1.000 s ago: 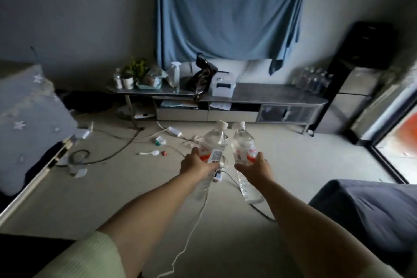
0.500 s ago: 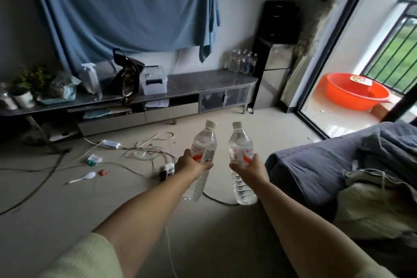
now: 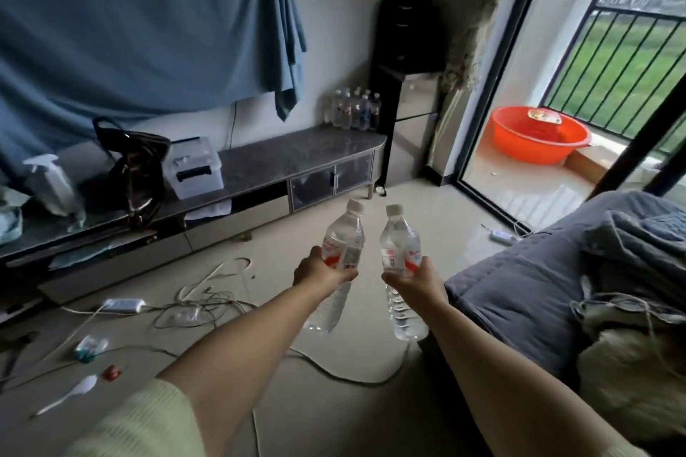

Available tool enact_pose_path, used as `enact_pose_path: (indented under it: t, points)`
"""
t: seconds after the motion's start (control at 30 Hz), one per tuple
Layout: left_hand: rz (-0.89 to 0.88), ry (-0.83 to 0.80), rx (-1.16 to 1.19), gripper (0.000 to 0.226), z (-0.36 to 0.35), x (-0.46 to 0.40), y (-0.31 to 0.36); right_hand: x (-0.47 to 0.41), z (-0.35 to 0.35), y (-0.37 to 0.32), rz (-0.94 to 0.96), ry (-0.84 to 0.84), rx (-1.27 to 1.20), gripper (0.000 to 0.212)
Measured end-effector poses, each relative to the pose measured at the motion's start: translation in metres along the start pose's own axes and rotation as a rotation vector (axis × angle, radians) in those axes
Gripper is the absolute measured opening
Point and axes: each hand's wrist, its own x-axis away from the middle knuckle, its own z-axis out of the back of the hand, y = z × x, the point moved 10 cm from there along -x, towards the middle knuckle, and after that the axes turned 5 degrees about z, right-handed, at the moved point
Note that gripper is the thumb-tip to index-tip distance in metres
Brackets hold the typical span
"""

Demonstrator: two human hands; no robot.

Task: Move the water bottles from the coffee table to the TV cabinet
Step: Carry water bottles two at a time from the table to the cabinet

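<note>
Nearest the camera, two bare forearms extend forward from pale green sleeves (image 3: 141,423). The left hand (image 3: 321,271) is wrapped around the label band of the left water bottle (image 3: 339,256), fingers curled closed on it. The right hand (image 3: 415,280) grips the right water bottle (image 3: 402,260) in the same manner, at its red-and-white label. Both bottles are clear, capped in white, and carried in the air above the floor, caps tilted away from the person. The two bottles are just beside each other and do not touch.

Below and to the left, the tiled floor (image 3: 334,419) carries a tangle of cables (image 3: 208,304), a white power adapter (image 3: 122,305), a white plastic spoon (image 3: 70,393) and small pieces of litter. To the right, a grey quilt (image 3: 538,289) lies over a piece of furniture.

Further off, the TV cabinet (image 3: 297,152) runs along the wall. Its dark top holds a spray bottle (image 3: 54,182), a dark handbag (image 3: 137,174) and a clear storage box (image 3: 193,167). A group of water bottles (image 3: 356,109) stands at its right end, next to a black appliance (image 3: 408,85). A blue cloth (image 3: 148,22) hangs on the wall above the cabinet.

Farthest right, an open sliding door leads to a balcony with an orange basin (image 3: 538,141) and a black railing (image 3: 631,48).
</note>
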Motion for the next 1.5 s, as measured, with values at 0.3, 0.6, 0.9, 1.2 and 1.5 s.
enact_pose_path:
  t: [0.3, 0.6, 0.9, 1.2, 1.5]
  points:
    - [0.011, -0.051, -0.045, 0.067, -0.022, -0.113, 0.042, -0.109, -0.011, -0.002, -0.048, 0.025, -0.027, 0.047]
    - [0.043, -0.041, 0.0, 0.068, -0.055, -0.25, 0.128, -0.289, 0.003, -0.029, 0.003, -0.022, -0.04, 0.048]
    - [0.086, -0.014, 0.05, 0.068, -0.083, -0.364, 0.207, -0.44, 0.022, -0.054, 0.006, -0.049, -0.024, 0.046]
    - [0.139, -0.079, 0.093, 0.062, -0.097, -0.497, 0.242, -0.561, -0.01, -0.068, -0.023, -0.069, 0.03, 0.049]
    - [0.11, -0.112, 0.049, 0.053, -0.053, -0.673, 0.307, -0.713, -0.053, -0.143, -0.037, -0.01, -0.037, 0.052]
